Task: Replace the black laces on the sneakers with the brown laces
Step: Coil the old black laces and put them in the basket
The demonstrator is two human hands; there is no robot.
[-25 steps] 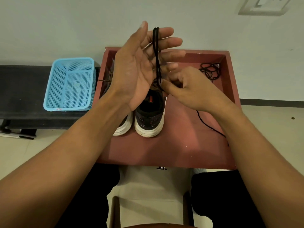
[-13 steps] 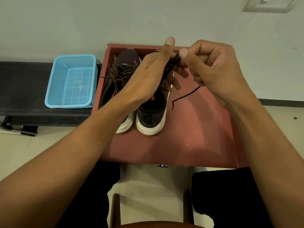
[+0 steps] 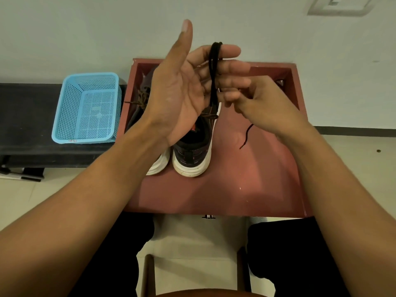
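Wound in a few turns round the straight, spread fingers (image 3: 231,51) of the left hand (image 3: 182,88): black lace (image 3: 214,78), held up palm inward above the sneakers (image 3: 192,151) on the red table (image 3: 246,189). Pinched at its running end by the curled fingertips of the right hand (image 3: 263,106), just beside the left little finger, with a short loose tail dangling below toward the table. Judged very light, soft and limp, with no stiffness to keep a shape, so apt to slide off or fall slack once the fingers close or tilt down. Probably smooth cord too, hence liable to slip through a weak pinch. Best taken across the whole bundle at mid-loop, squeezing all turns together, rather than by one strand, which would only pull the coil undone. Worth keeping light tension on the tail while laying the last turn. Threaded with brown laces (image 3: 141,97) already, both sneakers, as far as can be told past the left hand, so probably near the end, with only the removed lace to tidy. Possibly bound for the blue basket (image 3: 85,108) to the left, though not certain.
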